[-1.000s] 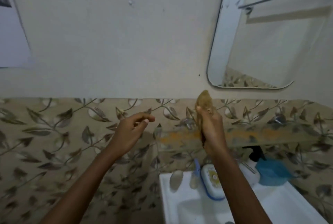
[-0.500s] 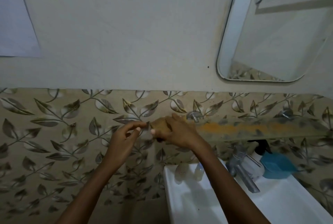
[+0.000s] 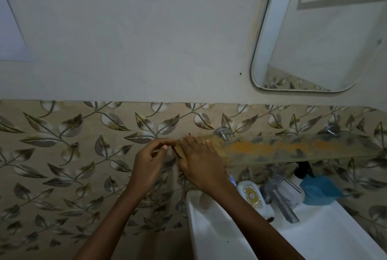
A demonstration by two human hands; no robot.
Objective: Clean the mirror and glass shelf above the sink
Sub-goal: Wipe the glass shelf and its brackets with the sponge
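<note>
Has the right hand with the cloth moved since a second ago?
Yes. The right hand came down from upright near the mirror and now presses the cloth flat on the glass shelf's left end.

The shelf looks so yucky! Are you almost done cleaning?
Not nearly. Nothing looks finished. The right hand presses a brown cloth on the left end of the glass shelf, while the left hand pinches the cloth's edge. Orange grime runs along the shelf. The mirror isn't being wiped yet.
</note>
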